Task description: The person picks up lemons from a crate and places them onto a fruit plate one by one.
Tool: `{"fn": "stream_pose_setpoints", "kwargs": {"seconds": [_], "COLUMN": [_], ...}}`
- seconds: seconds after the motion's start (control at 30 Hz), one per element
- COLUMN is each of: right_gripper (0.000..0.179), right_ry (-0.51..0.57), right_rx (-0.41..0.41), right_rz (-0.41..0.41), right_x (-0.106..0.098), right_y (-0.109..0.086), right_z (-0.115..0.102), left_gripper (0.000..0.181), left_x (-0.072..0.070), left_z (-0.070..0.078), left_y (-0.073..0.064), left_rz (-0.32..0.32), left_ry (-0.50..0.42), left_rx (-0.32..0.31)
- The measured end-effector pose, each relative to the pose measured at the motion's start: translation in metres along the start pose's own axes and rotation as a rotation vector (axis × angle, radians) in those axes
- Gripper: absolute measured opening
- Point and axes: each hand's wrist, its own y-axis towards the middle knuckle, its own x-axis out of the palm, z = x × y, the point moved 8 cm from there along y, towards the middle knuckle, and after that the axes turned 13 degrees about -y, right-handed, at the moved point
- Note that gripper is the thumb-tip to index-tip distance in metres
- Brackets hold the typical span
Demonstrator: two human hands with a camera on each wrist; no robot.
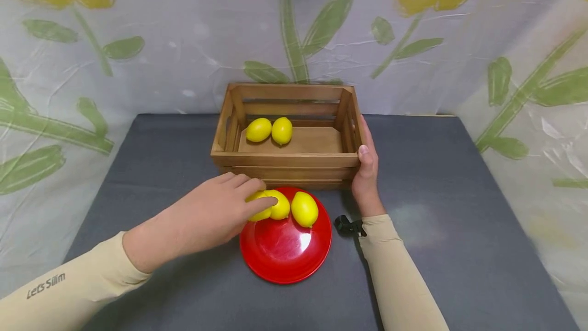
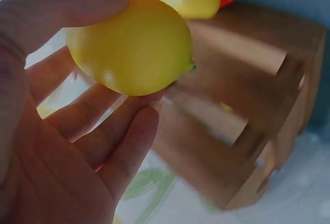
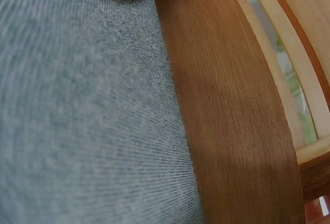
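Observation:
My left hand (image 1: 225, 203) holds a yellow lemon (image 2: 134, 44) between thumb and fingers, over the left rim of a red plate (image 1: 285, 254). In the head view, the hand partly hides this lemon. On the plate, one lemon (image 1: 278, 205) lies close by the held one and another lemon (image 1: 305, 209) sits to its right. Behind the plate stands a slatted wooden crate (image 1: 285, 160), two lemons inside: a left lemon (image 1: 259, 130) and a right lemon (image 1: 282, 131). My right hand (image 1: 367, 167) grips the crate's right side, thumb at the front corner, fingers along the outside.
A dark grey cloth (image 1: 450, 208) covers the table. A black strap (image 1: 349, 226) is at the right wrist, beside the plate. Behind the table hangs a pale sheet (image 1: 184, 40) with painted yellow flowers and green leaves.

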Motion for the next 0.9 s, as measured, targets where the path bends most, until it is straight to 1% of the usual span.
{"fn": "stream_pose_setpoints", "kwargs": {"seconds": [0.17, 0.3, 0.4, 0.57, 0.73, 0.9], "right_gripper": [0.075, 0.074, 0.074, 0.073, 0.073, 0.074], "right_ry": [-0.021, -0.021, -0.021, -0.031, -0.037, -0.035], "right_rx": [0.011, 0.018, 0.012, 0.007, -0.001, 0.001], "right_rz": [-0.001, -0.01, -0.019, -0.026, -0.021, -0.013], "right_x": [-0.001, 0.0, 0.001, 0.002, 0.001, 0.0], "right_y": [0.0, 0.0, 0.0, -0.001, 0.0, 0.0], "right_z": [0.001, 0.001, 0.0, -0.002, -0.001, 0.001], "left_gripper": [0.063, 0.066, 0.067, 0.063, 0.062, 0.064], "left_x": [0.025, 0.039, 0.045, 0.054, 0.066, 0.07], "left_z": [0.002, 0.002, 0.004, 0.008, 0.01, 0.011], "left_y": [-0.006, -0.008, -0.009, -0.008, -0.007, -0.007], "left_rz": [-0.004, -0.021, -0.021, -0.002, -0.017, -0.022], "left_ry": [-0.013, -0.038, -0.049, -0.047, -0.046, -0.032], "left_rx": [-0.001, -0.02, -0.027, -0.01, -0.004, -0.007]}}
